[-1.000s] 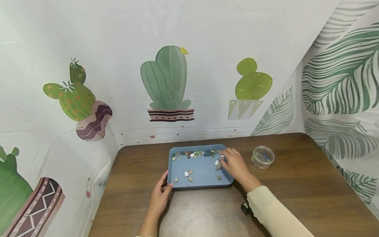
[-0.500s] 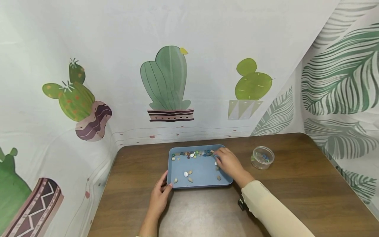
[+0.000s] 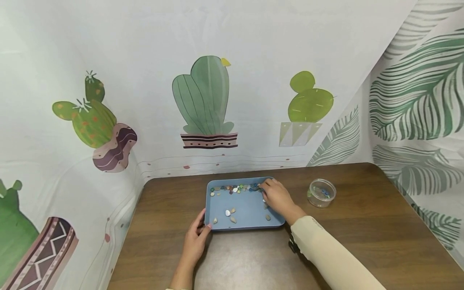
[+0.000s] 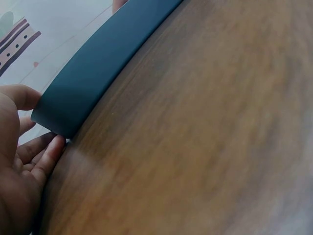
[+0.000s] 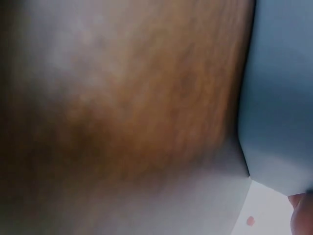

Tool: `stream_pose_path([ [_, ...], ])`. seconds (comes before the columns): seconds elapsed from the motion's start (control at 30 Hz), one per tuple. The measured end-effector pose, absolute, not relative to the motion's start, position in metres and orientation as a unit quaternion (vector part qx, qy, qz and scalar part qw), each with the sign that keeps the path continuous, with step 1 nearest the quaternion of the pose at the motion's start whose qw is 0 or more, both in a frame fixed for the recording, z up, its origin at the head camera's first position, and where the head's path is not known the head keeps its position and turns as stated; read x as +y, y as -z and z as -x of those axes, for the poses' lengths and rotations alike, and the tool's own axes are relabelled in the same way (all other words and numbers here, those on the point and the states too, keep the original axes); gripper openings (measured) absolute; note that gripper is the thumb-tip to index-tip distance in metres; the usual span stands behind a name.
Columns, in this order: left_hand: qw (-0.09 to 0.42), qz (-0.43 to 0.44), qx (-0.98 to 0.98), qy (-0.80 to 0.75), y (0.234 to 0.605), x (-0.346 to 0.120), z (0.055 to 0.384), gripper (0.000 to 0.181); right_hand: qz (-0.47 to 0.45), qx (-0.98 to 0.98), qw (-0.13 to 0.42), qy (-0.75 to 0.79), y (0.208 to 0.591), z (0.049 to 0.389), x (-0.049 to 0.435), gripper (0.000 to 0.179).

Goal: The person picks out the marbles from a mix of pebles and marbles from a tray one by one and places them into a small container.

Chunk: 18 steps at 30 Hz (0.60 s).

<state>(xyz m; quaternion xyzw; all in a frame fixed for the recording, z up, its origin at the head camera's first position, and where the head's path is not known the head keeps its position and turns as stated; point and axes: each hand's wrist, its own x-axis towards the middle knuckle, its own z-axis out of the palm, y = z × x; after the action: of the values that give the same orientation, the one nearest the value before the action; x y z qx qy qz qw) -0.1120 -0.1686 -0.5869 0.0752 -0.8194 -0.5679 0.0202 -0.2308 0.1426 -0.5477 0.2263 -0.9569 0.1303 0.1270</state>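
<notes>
A shallow blue tray (image 3: pixel 250 207) lies on the table with a row of small coloured pebbles (image 3: pixel 235 189) along its far side. My left hand (image 3: pixel 195 238) holds the near left corner; in the left wrist view the thumb is at the rim and the fingers touch the lower edge. Over the tray's far right part, my right hand (image 3: pixel 279 196) reaches in with bent fingers at the end of the row. Its fingertips are hidden, so any pebble between them cannot be made out. A white pebble (image 3: pixel 227 212) and several tan ones (image 3: pixel 233 220) lie scattered nearer the front.
A round clear plastic tub (image 3: pixel 322 193) with a few blue and green pieces stands right of the tray. The brown wooden table (image 3: pixel 239 262) meets a cactus-printed cloth (image 3: pixel 253 80) behind it.
My right hand has shifted left along the tray's far side, from the right-hand corner toward the row's end. My left hand and the tray stay where they were.
</notes>
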Motion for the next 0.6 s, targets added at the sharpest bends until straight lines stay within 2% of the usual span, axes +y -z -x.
stream_pose_path([
  [0.6, 0.017, -0.078, -0.818, 0.569, 0.5861, -0.1691, 0.1112, 0.057, -0.224, -0.960, 0.115, -0.124, 0.5523, 0.2354, 0.1430, 0.020],
])
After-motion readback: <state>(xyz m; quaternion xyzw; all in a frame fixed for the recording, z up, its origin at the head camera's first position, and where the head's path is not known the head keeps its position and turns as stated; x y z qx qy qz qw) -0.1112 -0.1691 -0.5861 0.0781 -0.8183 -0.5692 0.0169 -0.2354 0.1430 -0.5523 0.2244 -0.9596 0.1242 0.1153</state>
